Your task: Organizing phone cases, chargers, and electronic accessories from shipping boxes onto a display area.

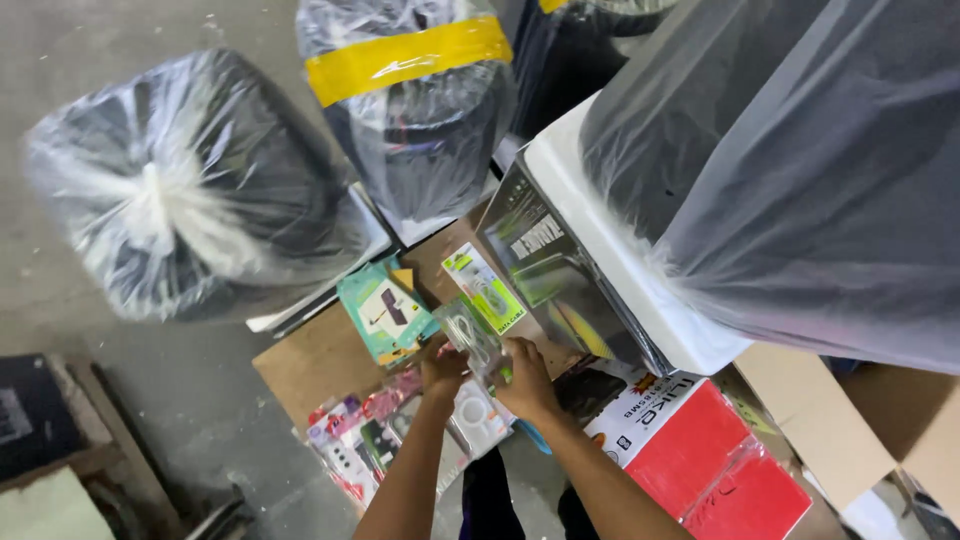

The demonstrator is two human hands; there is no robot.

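Observation:
My left hand (441, 367) and my right hand (527, 380) both grip a clear plastic blister pack (470, 338) with a white cable inside, held just above a flat brown cardboard sheet (320, 360). Right behind the pack lies a similar green-and-white packet (485, 288). A teal packet (385, 312) rests to the left of my hands. Below my hands lie several small pink and white accessory packets (370, 435).
Large black bundles wrapped in clear plastic stand at the left (185, 185), the back (415, 110) and the right (790, 150). A white foam block (640, 280) with a dark printed box (550, 275) leans beside my hands. A red-and-white box (700, 450) and open cardboard carton (850, 420) sit at right.

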